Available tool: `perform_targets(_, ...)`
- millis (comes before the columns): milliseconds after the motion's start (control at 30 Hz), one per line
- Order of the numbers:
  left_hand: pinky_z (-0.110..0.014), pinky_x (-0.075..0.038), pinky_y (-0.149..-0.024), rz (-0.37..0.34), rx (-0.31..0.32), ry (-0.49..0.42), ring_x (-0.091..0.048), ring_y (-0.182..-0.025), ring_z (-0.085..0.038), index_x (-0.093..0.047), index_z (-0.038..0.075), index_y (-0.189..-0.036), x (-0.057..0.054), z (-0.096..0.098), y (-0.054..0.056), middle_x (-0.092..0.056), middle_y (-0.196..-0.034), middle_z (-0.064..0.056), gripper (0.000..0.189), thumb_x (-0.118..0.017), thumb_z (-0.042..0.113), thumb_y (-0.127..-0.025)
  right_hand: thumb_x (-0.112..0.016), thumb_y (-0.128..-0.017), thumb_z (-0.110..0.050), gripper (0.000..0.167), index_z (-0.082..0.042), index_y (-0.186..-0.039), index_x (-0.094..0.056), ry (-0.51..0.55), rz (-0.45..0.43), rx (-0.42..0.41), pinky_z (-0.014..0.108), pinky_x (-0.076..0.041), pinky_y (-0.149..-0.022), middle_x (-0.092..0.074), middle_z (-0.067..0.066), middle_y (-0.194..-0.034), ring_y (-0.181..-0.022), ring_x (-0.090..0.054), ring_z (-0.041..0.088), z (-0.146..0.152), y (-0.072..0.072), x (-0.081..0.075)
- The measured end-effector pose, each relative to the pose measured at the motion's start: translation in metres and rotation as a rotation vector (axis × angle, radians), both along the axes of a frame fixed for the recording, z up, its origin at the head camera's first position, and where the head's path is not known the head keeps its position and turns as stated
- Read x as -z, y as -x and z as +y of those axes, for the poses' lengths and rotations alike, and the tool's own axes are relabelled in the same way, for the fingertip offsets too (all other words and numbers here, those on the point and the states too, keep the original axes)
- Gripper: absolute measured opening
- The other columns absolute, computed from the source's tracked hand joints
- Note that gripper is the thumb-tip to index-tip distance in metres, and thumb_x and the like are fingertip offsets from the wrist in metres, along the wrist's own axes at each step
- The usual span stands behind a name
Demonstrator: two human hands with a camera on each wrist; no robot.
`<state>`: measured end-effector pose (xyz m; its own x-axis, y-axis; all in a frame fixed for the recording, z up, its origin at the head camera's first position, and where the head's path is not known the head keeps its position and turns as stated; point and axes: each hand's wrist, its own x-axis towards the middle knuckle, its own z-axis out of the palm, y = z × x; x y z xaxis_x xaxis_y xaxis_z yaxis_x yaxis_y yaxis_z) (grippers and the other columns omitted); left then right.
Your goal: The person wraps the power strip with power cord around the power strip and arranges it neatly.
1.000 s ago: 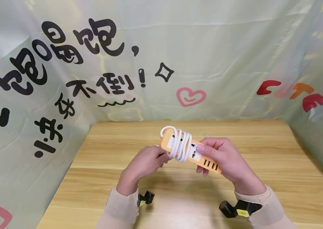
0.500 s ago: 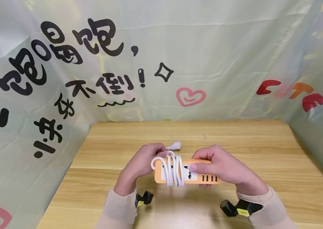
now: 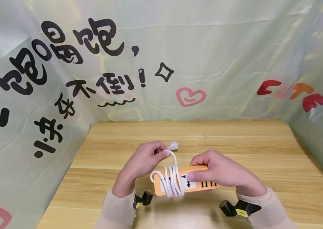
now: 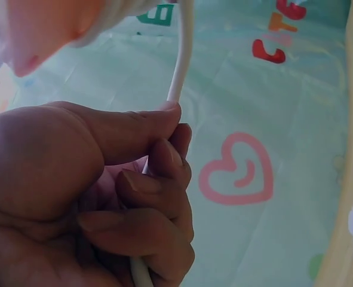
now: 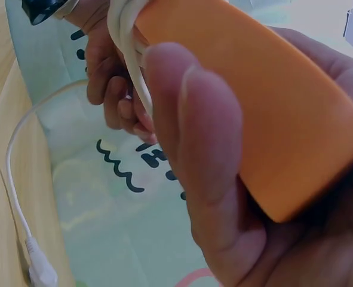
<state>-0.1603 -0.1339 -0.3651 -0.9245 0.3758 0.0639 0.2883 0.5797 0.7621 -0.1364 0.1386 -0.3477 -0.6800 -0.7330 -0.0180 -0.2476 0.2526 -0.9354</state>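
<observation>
My right hand point(image 3: 221, 171) grips an orange power strip point(image 3: 190, 189) by its right end, thumb on the socket face and fingers underneath. A white cord point(image 3: 175, 181) is wound several times round the strip's left half. Between thumb and fingers, my left hand point(image 3: 145, 160) pinches a stretch of that cord above the strip; the left wrist view shows the cord point(image 4: 181, 60) running taut out of the fingertips. Beyond the left hand lies the white plug point(image 3: 173, 146). The right wrist view shows the strip's plain orange back point(image 5: 272, 101) and the plug point(image 5: 42, 272) near the tabletop.
A wooden table point(image 3: 235, 133) lies below both hands. Fabric walls point(image 3: 221, 57) with printed lettering and a pink heart enclose its back and sides. Black wrist cameras point(image 3: 240, 208) sit on both sleeves.
The strip has come down and turned from a steep tilt to nearly level. The plug has come into view behind the left hand. That hand has drawn a loop of cord up off the strip.
</observation>
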Motion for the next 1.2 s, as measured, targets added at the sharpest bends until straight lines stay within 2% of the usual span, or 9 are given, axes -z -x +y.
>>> perform_targets(300, -0.026, -0.043, -0.061, 0.038, 0.007, -0.013, -0.049, -0.064, -0.009, -0.071, 0.022, -0.093, -0.005, 0.001, -0.003, -0.057, -0.073, 0.007, 0.011, -0.072, 0.028, -0.102, -0.079, -0.096, -0.027, 0.018, -0.013, -0.087, -0.075, -0.093, 0.037, 0.019, 0.028, -0.052, -0.046, -0.065, -0.006, -0.069, -0.049, -0.056, 0.006, -0.002, 0.0, 0.002)
perform_targets(567, -0.026, -0.044, -0.061, 0.075, 0.008, 0.002, -0.049, -0.063, -0.008, -0.071, 0.023, -0.093, -0.008, 0.002, -0.008, -0.058, -0.074, 0.009, 0.01, -0.072, 0.028, -0.102, -0.081, -0.093, -0.038, 0.022, -0.021, -0.081, -0.074, -0.223, 0.167, 0.098, 0.024, -0.045, -0.049, -0.062, -0.012, -0.066, -0.053, -0.051, 0.003, -0.005, 0.001, 0.004)
perform_targets(800, -0.026, -0.045, -0.06, 0.107, 0.0, 0.015, -0.05, -0.062, -0.007, -0.07, 0.022, -0.092, -0.011, 0.005, -0.014, -0.059, -0.074, 0.01, 0.01, -0.072, 0.025, -0.101, -0.082, -0.091, -0.044, 0.031, -0.023, -0.074, -0.067, -0.274, 0.226, 0.149, 0.02, -0.032, -0.049, -0.046, -0.015, -0.059, -0.051, -0.037, 0.0, -0.007, 0.001, 0.007)
perform_targets(967, -0.025, -0.046, -0.06, 0.141, -0.001, 0.014, -0.052, -0.064, -0.006, -0.07, 0.02, -0.092, -0.013, 0.009, -0.019, -0.059, -0.074, 0.011, 0.01, -0.073, 0.023, -0.101, -0.082, -0.089, -0.048, 0.036, -0.022, -0.071, -0.064, -0.311, 0.258, 0.207, 0.02, -0.032, -0.048, -0.045, -0.015, -0.058, -0.05, -0.037, 0.001, -0.009, 0.0, 0.009)
perform_targets(1200, -0.025, -0.05, -0.064, 0.179, 0.024, -0.004, -0.057, -0.069, -0.006, -0.07, 0.019, -0.094, -0.014, 0.013, -0.022, -0.065, -0.08, 0.011, 0.008, -0.07, 0.02, -0.101, -0.081, -0.089, -0.047, 0.033, -0.023, -0.073, -0.065, -0.386, 0.302, 0.307, 0.022, -0.036, -0.047, -0.049, -0.013, -0.058, -0.049, -0.041, 0.003, -0.015, 0.0, 0.01)
